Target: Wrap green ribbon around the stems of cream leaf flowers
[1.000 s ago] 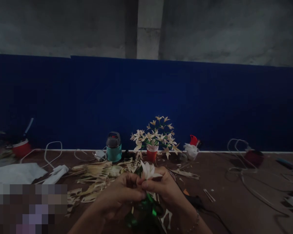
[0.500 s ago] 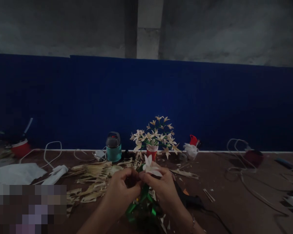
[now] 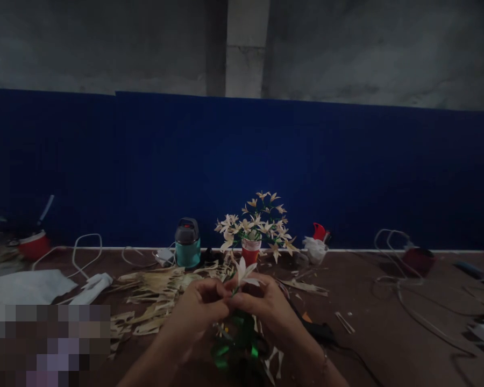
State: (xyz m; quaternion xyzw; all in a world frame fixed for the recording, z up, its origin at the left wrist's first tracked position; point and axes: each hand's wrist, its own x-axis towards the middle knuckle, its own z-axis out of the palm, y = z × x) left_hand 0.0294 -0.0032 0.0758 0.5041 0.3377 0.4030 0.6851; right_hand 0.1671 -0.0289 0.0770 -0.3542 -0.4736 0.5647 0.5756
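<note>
Between my hands stands a white artificial flower (image 3: 244, 272) with pointed petals, its base at my fingertips. My right hand (image 3: 264, 302) is closed in a pinch on it, thumb in front. My left hand (image 3: 201, 305) is also pinched, its fingertips meeting the right thumb at the flower's base, where a bit of green shows. Shiny green tape (image 3: 242, 328) hangs below from the fingers; where exactly it is gripped is partly hidden. Beyond the hands, a red cup (image 3: 250, 251) holds a bunch of similar cream flowers (image 3: 258, 223) on green stems.
Dry husk pieces (image 3: 155, 285) lie scattered to the left. Behind them stands a teal jar (image 3: 187, 250) with a dark lid. A black corded tool (image 3: 320, 332) and thin sticks (image 3: 344, 322) lie to the right. White cables (image 3: 399, 285) and a white bag (image 3: 28, 285) are farther out.
The flower has tipped more upright and shifted slightly left. Both hands have turned a little around its base, and the fingertips are closer together.
</note>
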